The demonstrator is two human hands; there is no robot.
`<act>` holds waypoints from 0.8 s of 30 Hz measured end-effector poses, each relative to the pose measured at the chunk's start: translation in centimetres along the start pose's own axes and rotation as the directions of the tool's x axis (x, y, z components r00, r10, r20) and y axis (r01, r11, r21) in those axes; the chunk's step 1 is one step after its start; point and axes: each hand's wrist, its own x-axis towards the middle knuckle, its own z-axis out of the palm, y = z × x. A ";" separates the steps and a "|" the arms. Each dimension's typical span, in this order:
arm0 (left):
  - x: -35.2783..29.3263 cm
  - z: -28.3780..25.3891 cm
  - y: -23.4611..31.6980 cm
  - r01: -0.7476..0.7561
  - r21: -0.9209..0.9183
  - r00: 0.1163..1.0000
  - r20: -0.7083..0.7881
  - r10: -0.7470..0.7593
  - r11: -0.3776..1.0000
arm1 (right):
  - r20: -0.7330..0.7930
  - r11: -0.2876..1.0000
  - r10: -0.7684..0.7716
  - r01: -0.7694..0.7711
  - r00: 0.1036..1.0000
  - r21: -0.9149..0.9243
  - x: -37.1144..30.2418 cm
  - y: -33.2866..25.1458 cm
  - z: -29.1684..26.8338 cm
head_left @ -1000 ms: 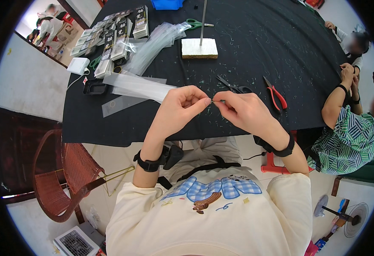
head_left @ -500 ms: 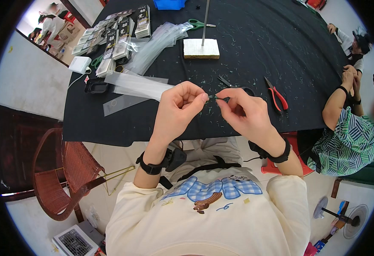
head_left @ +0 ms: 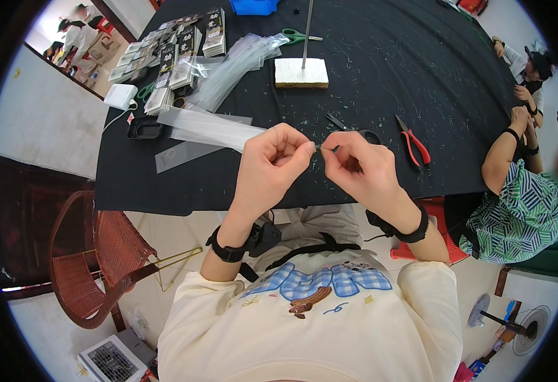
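My left hand (head_left: pixel 271 167) and my right hand (head_left: pixel 367 167) meet over the near part of the black-covered table (head_left: pixel 228 181), thumb and forefinger pinched on each. A tiny greenish bit shows between the two sets of fingertips, too small to name; the fingers hide the rest. Just beyond my right hand lie small dark-handled scissors (head_left: pixel 371 137), partly covered by it. Red-handled pliers (head_left: pixel 420 148) rest to its right. Clear plastic sleeves (head_left: pixel 212 129) spread out left of my left hand and run up to it.
Stacked printed packets (head_left: pixel 180 60) and a clear bag pile (head_left: pixel 234 70) lie at the far left. A thin rod rises from a white block (head_left: pixel 301 73), with green-handled scissors (head_left: pixel 291 36) behind. Thread scraps litter the cloth. Co-workers sit at right, one in a patterned shirt (head_left: pixel 514 213).
My left hand has shifted slightly right, so the fingertips of both hands are closer together. Both hands stay pinched. A co-worker's hand at the far right has moved.
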 end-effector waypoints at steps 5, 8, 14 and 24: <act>0.0 0.1 0.1 0.023 0.008 1.000 0.004 -0.023 1.000 | 0.009 1.000 -0.010 0.010 1.000 0.014 0.0 0.1 0.0; 0.0 0.1 0.1 0.031 0.024 0.999 0.012 -0.032 0.999 | 0.009 0.999 -0.027 0.027 1.000 0.020 0.0 0.3 -0.1; -0.1 -0.2 0.1 0.041 0.049 0.999 -0.006 -0.041 0.998 | -0.051 0.990 0.122 -0.118 0.991 0.075 0.1 0.1 -0.4; -0.2 -0.1 0.0 0.036 -0.011 0.999 -0.019 -0.036 0.999 | 0.098 0.926 0.284 -0.300 0.954 0.229 -0.4 0.0 -0.1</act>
